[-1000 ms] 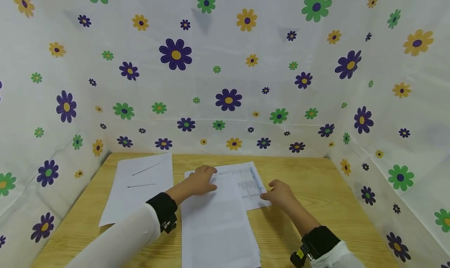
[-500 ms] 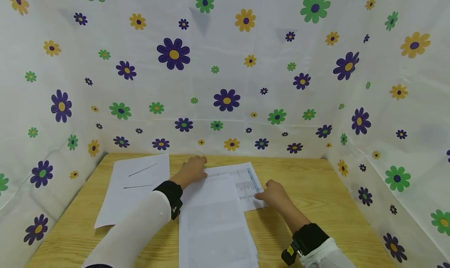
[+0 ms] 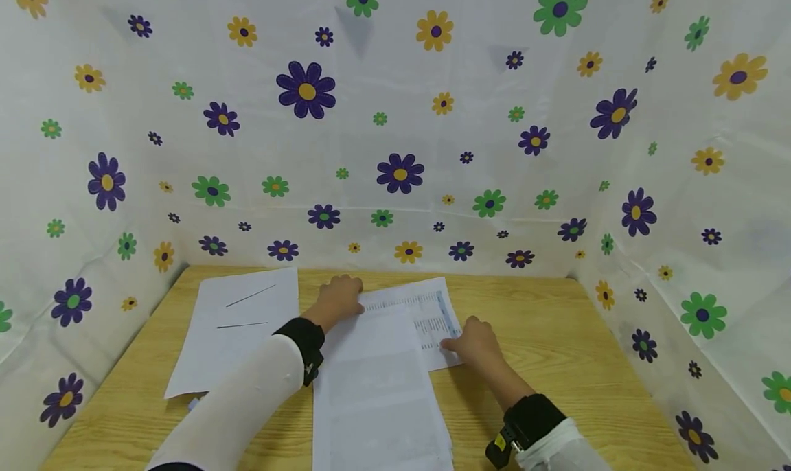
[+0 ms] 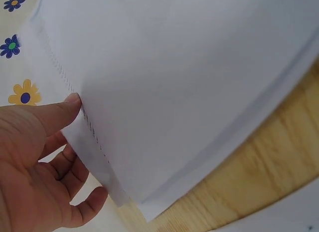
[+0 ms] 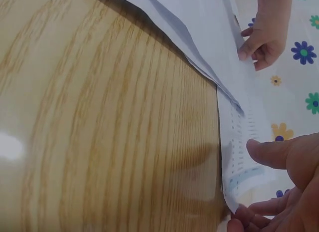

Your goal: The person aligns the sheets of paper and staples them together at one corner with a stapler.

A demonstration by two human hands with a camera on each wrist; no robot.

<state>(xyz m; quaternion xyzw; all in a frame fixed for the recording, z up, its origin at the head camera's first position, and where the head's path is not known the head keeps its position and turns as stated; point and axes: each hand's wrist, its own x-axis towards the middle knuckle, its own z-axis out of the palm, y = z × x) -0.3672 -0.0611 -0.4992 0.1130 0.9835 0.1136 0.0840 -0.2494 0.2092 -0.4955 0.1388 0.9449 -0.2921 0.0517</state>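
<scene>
Since a second ago, my left hand has slid toward the table's far edge, pinching the printed sheet's far corner; my right hand seemingly grips its right edge. Best lift both evenly.

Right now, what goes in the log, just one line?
left hand: holds printed sheet | right hand: pinches its edge | sheet on table

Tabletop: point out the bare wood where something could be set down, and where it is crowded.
Bare wood lies on the table between the right hand and the flowered cloth wall, and in a thin strip along the back edge. The middle is crowded: the printed sheet, the paper stack, the left hand. The loose sheets fill the left.
</scene>
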